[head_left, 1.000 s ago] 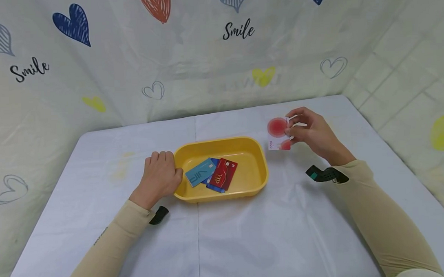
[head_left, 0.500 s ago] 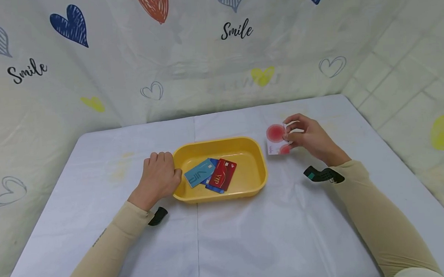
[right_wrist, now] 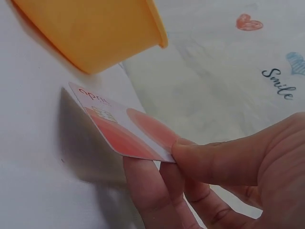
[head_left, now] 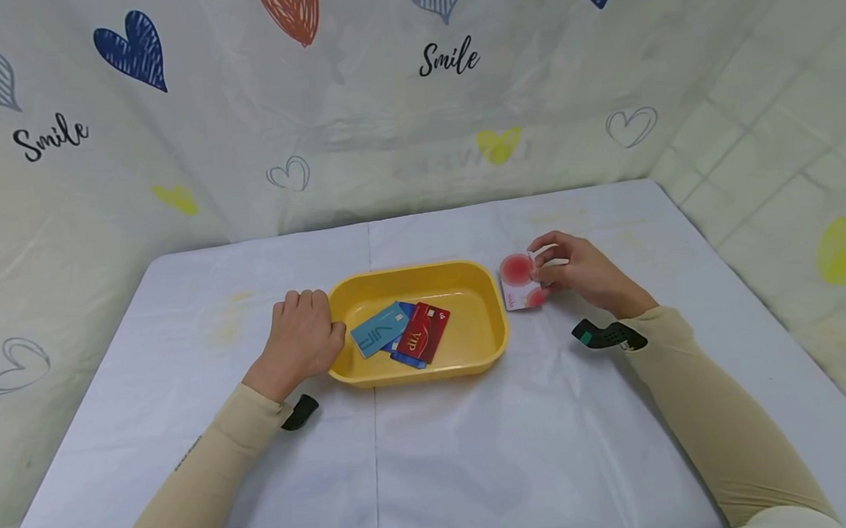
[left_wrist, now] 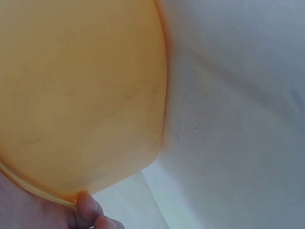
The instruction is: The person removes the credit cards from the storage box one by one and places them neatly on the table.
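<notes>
A yellow plastic tray (head_left: pixel 478 347) stands mid-table in the head view, and my left hand (head_left: pixel 299 334) grips its left end. In the left wrist view, fingertips (left_wrist: pixel 88 205) curl under the tray's rim. My right hand (head_left: pixel 580 270) pinches a white card with pink circles (head_left: pixel 518 284) by its right edge, just right of the tray. The right wrist view shows this card (right_wrist: pixel 119 126) with a chip and printed letters, tilted close over the table, its shadow below. Inside the tray lie a light blue card (head_left: pixel 380 330), a red VIP card (head_left: pixel 427 331) and a darker blue card (head_left: pixel 408 360) partly beneath them.
The table (head_left: pixel 430 458) wears a white cloth with a fold line down its middle. Behind it hangs a pale curtain (head_left: pixel 376 110) printed with hearts and "Smile". Each forearm carries a black wrist strap (head_left: pixel 607 335) below the hand.
My right hand has carried the white and pink card toward me and leftward, nearer the tray's right end. The left hand keeps its grip, and the tray and its cards have stayed put.
</notes>
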`<control>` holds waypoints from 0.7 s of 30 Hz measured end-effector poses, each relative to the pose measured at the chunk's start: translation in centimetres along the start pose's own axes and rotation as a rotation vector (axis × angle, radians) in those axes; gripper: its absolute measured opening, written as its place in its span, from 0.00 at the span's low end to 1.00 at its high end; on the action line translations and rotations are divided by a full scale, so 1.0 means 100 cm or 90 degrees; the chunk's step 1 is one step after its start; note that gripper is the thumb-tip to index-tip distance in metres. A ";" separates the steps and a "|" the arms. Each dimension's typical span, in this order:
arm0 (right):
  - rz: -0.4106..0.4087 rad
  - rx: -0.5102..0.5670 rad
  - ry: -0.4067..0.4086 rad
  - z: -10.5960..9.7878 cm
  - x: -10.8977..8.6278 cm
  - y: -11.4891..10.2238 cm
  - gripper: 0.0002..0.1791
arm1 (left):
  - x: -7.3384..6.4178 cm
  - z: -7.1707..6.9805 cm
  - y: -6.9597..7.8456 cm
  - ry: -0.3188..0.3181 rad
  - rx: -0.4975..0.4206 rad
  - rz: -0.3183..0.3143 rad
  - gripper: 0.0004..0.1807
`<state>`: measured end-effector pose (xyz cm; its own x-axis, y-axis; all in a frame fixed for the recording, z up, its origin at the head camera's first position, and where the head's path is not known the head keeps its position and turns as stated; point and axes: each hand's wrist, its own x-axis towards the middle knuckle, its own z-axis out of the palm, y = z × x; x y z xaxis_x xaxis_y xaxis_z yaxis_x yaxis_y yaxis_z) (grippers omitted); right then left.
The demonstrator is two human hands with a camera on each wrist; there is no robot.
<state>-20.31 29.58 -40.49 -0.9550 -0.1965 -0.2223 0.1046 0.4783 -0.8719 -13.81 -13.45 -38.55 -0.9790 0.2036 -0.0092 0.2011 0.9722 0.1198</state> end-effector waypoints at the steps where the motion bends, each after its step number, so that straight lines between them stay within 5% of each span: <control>1: 0.000 -0.004 -0.004 0.000 0.000 0.000 0.25 | 0.000 0.000 0.000 -0.001 -0.001 0.000 0.11; 21: 0.014 -0.021 -0.037 0.005 0.004 0.002 0.26 | 0.000 0.000 -0.001 0.000 0.007 0.006 0.11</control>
<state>-20.57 29.19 -40.99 -0.9349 -0.2339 -0.2670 0.1153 0.5114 -0.8516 -13.84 -13.52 -38.56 -0.9770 0.2130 -0.0079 0.2109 0.9714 0.1095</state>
